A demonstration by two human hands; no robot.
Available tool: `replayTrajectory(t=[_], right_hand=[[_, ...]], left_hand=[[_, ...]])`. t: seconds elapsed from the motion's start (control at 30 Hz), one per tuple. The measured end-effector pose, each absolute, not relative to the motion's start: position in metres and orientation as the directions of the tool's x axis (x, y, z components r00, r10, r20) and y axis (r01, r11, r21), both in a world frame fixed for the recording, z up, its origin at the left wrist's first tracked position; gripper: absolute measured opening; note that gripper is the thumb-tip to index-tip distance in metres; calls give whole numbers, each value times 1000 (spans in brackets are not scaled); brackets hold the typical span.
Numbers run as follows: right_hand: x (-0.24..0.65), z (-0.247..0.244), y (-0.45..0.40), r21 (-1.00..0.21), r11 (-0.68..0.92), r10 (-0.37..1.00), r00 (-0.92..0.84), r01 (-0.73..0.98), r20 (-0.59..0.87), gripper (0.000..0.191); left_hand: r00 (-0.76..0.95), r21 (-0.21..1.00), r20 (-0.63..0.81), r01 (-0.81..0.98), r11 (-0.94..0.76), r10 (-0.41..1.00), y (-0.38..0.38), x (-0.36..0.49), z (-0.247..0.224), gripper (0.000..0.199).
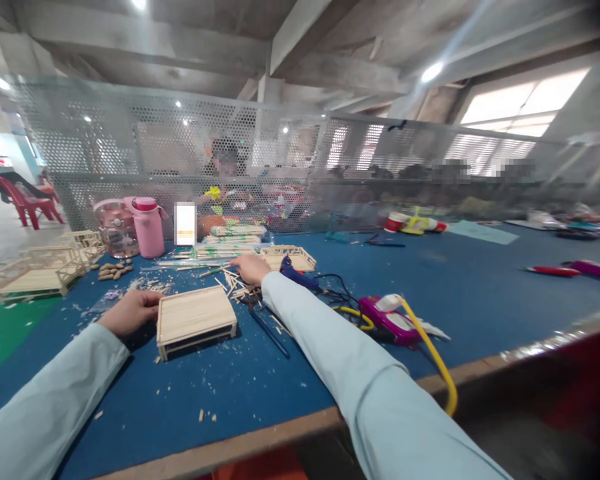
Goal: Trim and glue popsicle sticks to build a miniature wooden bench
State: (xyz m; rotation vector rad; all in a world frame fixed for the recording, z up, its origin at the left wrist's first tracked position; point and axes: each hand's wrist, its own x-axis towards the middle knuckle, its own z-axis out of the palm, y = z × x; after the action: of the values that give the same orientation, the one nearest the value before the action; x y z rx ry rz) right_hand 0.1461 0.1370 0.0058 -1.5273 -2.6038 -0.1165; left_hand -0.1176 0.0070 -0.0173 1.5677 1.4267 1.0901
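A small platform (pixel 197 313) built of pale wooden sticks stands on the blue table in front of me. At its left edge my left hand (pixel 134 312) is closed, thumb and fingers on the frame. My right hand (pixel 251 269) stretches forward to the heap of loose wooden sticks (pixel 235 287), its fingers closed at the end of a thin stick (pixel 214 271). Whether that stick is lifted I cannot tell. Just right of this hand lies a dark blue glue gun (pixel 300 275). Pliers with blue handles (pixel 270 333) rest below it.
Bundles of sticks (pixel 235 240) and a railed stick frame (pixel 300 257) lie behind. Left are a pink bottle (pixel 149 230), peanuts (pixel 113 270) and a stick model (pixel 40 270). A purple power strip (pixel 390 320) with a yellow cord sits right. Beyond the mesh screen (pixel 180 147) is a person.
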Motion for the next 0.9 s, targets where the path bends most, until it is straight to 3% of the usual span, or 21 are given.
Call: replayTrajectory(t=[0.1,0.33,0.4,0.53,0.6,0.67,0.77,0.9], right_hand=[[129,4,154,43,480,868,-481,876,121,26],[130,7,161,22,471,866,-467,882,178,29],[134,13,153,-17,480,854,-462,877,240,27],[136,29,113,-114,545,799,-472,831,373,31],[134,35,79,-176,615,755,-509,769,414,33],[132,36,42,-367,750,661,-599,550,453,28],[131,31,-2,-489,817,538,-712,306,451,24],[129,19,-24,-614,733,607,-690,293,395,28]], left_hand=[[175,908,39,404,-108,984,8,-116,-18,35],[266,923,23,365,-123,964,10,-113,-17,32],[199,921,55,370,-127,979,11,-119,-14,40],[-202,905,250,397,-154,947,10,-122,-2,54],[-322,912,329,354,-210,888,3,-113,6,63],[-283,912,376,279,-299,882,-10,-97,14,66],[-180,882,470,88,-462,864,-31,-69,28,55],[-325,835,467,-146,-531,823,-46,-43,42,44]])
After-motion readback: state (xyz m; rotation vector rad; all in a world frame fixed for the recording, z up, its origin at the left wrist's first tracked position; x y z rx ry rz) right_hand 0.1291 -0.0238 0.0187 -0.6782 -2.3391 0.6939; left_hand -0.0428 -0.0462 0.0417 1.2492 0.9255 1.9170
